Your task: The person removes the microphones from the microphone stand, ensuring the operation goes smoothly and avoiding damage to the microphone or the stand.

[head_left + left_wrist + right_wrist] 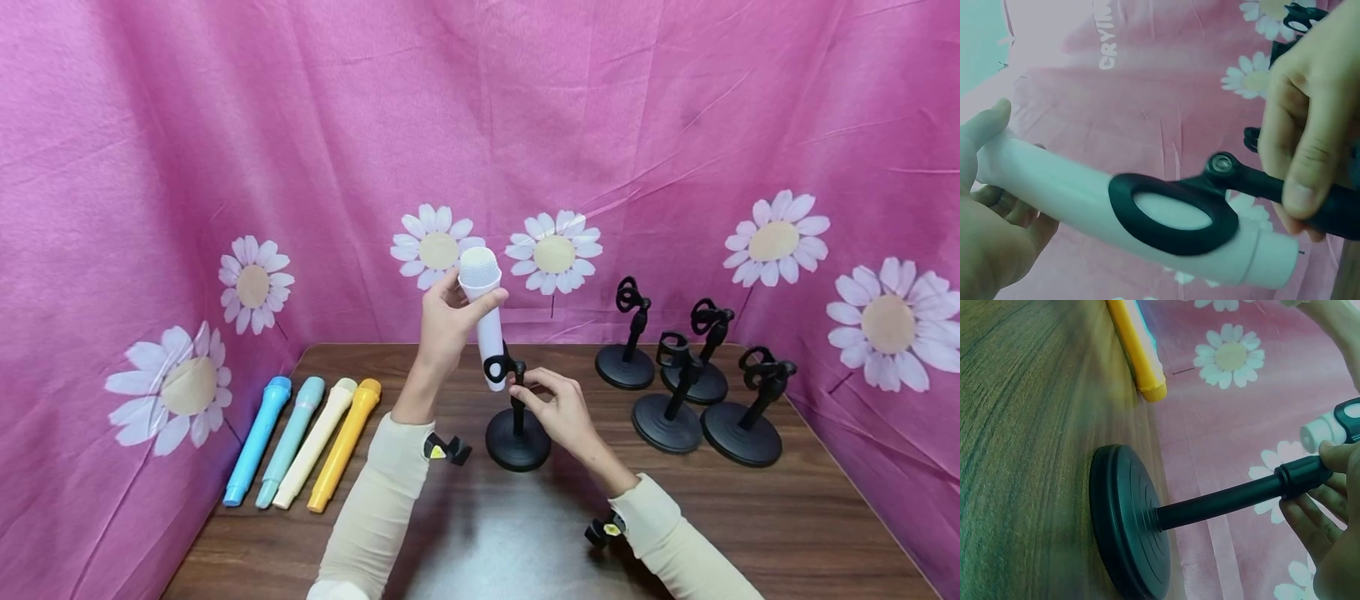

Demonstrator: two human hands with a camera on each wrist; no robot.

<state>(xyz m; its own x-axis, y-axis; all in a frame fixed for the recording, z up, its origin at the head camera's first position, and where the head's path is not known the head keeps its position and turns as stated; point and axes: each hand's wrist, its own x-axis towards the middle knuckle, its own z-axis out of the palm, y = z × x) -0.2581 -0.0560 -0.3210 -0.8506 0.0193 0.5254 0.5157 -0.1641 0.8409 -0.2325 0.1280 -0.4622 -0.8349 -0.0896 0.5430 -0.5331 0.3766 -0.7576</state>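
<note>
A white microphone (491, 333) stands nearly upright with a slight tilt, its mesh head at the top. My left hand (442, 327) grips it just below the head. In the left wrist view, the black clip (1210, 240) of a desk stand lies around the lower part of the microphone body, and the microphone's end (1272, 259) sticks out past it. My right hand (561, 410) pinches the upper post of that stand (517, 446) between thumb and fingers. The round base (1125, 519) sits on the table.
On the left of the wooden table (450, 533) lie blue (257, 442), pale teal (291, 442), cream (315, 442) and yellow microphones (345, 446), side by side. Several black stands (667, 421) are grouped at the right. A pink flowered cloth (480, 125) surrounds the table's back and sides.
</note>
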